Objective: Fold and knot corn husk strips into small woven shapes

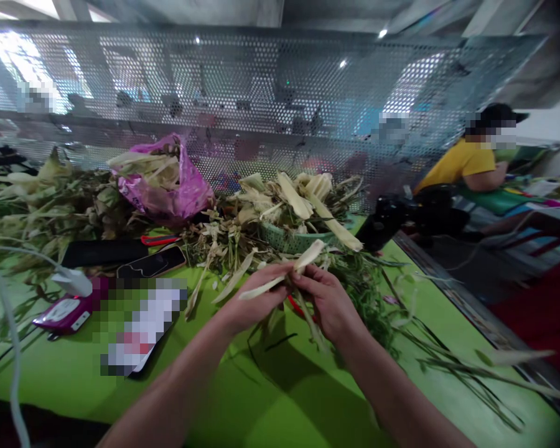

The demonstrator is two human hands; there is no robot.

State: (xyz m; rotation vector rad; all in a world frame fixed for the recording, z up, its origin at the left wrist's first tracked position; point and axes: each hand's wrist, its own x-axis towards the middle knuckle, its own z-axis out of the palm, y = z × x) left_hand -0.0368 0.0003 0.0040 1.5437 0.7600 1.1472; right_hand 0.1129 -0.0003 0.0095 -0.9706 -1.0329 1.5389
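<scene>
above the green table (261, 417), the left hand (259, 305) and right hand (329, 305) meet, fingertips closed in a narrow pinch on pale husk strips (310, 254). these should be light, pliable and easily split, best held near the gathered middle; they look cream-coloured, slender, slightly curled. beyond stands a green basket (287, 239) heaped with dried leaves (294, 198).

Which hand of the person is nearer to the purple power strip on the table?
Left. The left hand is to the right of the purple power strip, apart from it; the right hand is farther right, beyond the left hand.
</scene>
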